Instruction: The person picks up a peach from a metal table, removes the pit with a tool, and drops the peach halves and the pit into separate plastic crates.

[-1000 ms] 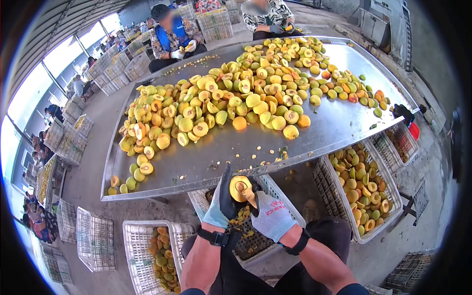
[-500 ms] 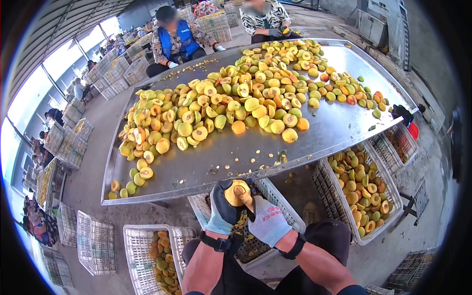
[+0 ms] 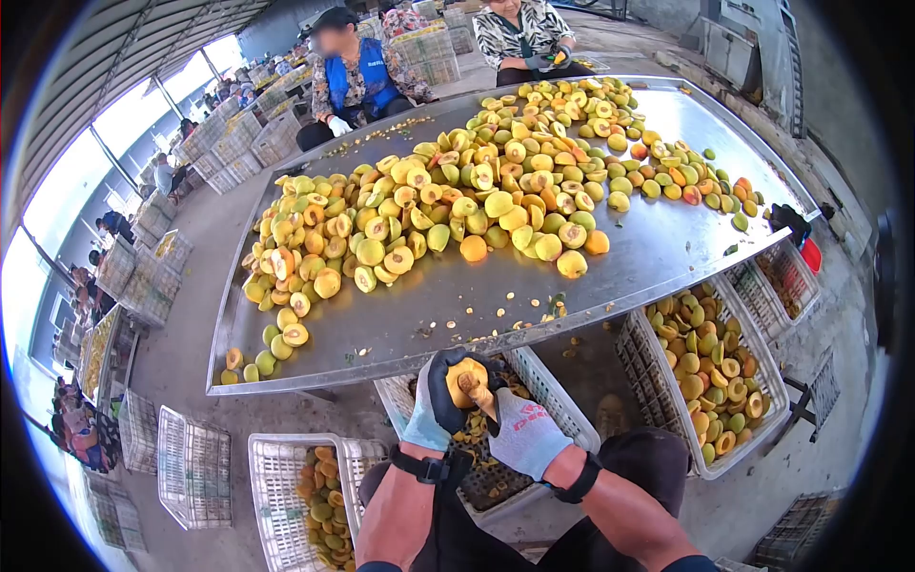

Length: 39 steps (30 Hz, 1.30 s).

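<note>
My left hand (image 3: 436,400), in a dark-palmed grey glove, is closed around a yellow stone fruit (image 3: 467,379) that looks like an apricot or peach, its cut face turned up. Against this face my right hand (image 3: 527,429), in a grey glove with red print, is closed. A short brown thing (image 3: 483,401) sticks out between its fingers and touches the fruit; I cannot tell whether it is a tool. Below both hands stands a white crate (image 3: 558,400) with fruit scraps and pits inside. Just beyond them runs the near edge of the metal table (image 3: 381,334).
Halved fruit (image 3: 410,214) lies heaped across the table. Crates of fruit stand at my right (image 3: 762,448) and left (image 3: 262,505). Two people sit across the table, one in a blue vest (image 3: 367,81), one in a patterned shirt (image 3: 515,38). Stacked crates (image 3: 229,143) fill the left background.
The view has shifted slightly, so most things sit a little further right. The person in the blue vest has drawn one hand back from the table edge. My hands keep their hold.
</note>
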Each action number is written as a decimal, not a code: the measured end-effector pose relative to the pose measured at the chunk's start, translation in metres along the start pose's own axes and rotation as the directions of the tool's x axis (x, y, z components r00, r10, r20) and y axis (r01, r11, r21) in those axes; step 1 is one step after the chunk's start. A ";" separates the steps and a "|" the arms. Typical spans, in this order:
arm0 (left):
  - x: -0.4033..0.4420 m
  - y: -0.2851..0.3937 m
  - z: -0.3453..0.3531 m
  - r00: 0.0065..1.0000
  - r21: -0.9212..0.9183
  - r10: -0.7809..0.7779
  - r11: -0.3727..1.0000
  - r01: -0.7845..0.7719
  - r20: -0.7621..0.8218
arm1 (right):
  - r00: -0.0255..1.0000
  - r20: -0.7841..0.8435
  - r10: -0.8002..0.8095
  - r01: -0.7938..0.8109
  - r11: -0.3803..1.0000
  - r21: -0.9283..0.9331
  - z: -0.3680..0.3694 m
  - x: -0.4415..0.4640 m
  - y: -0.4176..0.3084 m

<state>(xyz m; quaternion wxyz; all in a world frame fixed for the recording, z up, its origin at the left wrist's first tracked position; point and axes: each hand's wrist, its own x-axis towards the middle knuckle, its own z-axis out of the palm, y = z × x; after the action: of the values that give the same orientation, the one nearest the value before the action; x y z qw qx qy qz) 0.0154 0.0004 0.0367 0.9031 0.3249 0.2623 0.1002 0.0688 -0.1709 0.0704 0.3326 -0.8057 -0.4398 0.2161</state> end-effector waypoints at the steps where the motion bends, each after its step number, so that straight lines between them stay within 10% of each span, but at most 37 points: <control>1: 0.001 -0.002 -0.004 1.000 0.002 -0.002 1.000 0.002 0.002 | 0.998 0.051 0.031 -0.032 0.999 0.022 -0.004 -0.002 -0.001; 3: 0.001 -0.010 -0.010 0.967 0.356 0.247 0.900 -0.253 0.063 | 0.999 0.047 -0.012 0.012 1.000 0.011 0.004 -0.004 0.008; 14: -0.017 -0.005 0.023 0.909 0.223 0.410 0.881 -0.417 0.077 | 0.999 -0.008 -0.048 0.047 0.906 0.422 0.015 -0.002 0.015; 17: -0.014 -0.006 0.014 0.907 0.074 0.408 0.906 -0.416 0.103 | 0.984 0.170 -0.049 -0.090 0.689 0.720 -0.009 -0.001 0.002; 19: -0.011 -0.005 0.010 0.909 -0.020 0.379 0.924 -0.382 0.174 | 0.814 0.579 0.041 -0.555 0.349 0.755 -0.032 -0.005 -0.008; 25: 0.010 -0.009 -0.002 0.954 0.154 0.294 0.947 -0.283 -0.055 | 0.994 0.056 -0.098 0.057 0.864 0.501 -0.005 0.006 0.012; 28: 0.006 -0.004 0.003 0.980 0.236 0.192 0.956 -0.174 -0.054 | 0.985 0.170 -0.041 -0.015 0.948 0.317 -0.013 0.005 0.017; 31: -0.010 0.012 0.007 0.765 0.777 0.326 0.126 -0.617 0.555 | 0.975 0.215 -0.050 0.004 0.978 0.208 -0.026 0.006 0.014; 37: -0.019 0.002 -0.001 0.938 0.515 0.130 0.807 -0.288 0.321 | 0.939 0.341 0.047 -0.042 0.999 -0.022 -0.036 0.005 0.007; 38: -0.017 0.002 -0.007 0.939 0.517 0.129 0.806 -0.287 0.320 | 0.932 0.355 0.068 -0.048 0.997 -0.067 -0.037 0.005 0.006; 39: -0.012 0.002 -0.018 0.882 0.720 0.180 0.519 -0.461 0.435 | 0.932 0.356 0.068 -0.048 0.997 -0.063 -0.039 0.004 0.005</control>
<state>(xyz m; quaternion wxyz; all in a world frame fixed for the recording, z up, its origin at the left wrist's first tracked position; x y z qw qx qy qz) -0.0042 0.0074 0.0314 0.6494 0.7524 0.0699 0.0853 0.0984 -0.1825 0.0932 0.2190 -0.7743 -0.4746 0.3568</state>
